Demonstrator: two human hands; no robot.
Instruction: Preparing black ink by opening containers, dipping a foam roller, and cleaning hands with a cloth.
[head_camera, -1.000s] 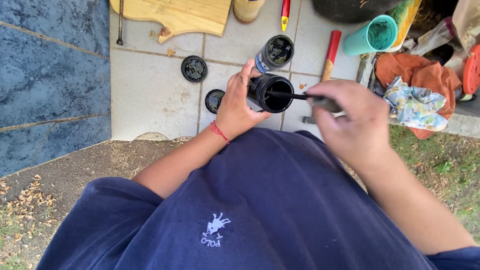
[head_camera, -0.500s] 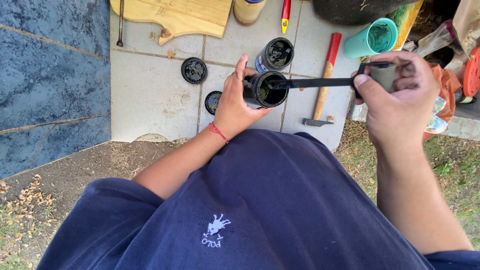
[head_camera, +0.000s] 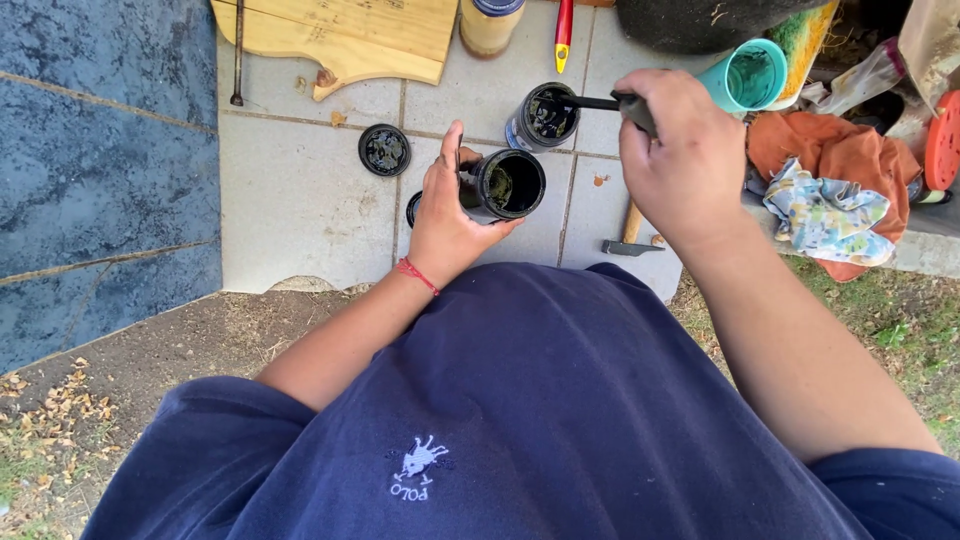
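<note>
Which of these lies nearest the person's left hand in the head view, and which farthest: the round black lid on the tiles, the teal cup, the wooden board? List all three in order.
From the left hand:
1. Round black lid, on the tiles just up and left of it.
2. Wooden board, further up at the top edge.
3. Teal cup, far across to the right, beyond the right hand.

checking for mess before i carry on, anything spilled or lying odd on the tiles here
No spill shows. A black lid lies loose on the tiles with dark paste on its upturned inside. A hammer lies half hidden under the right hand. Rags are heaped at the tile's edge.
</note>
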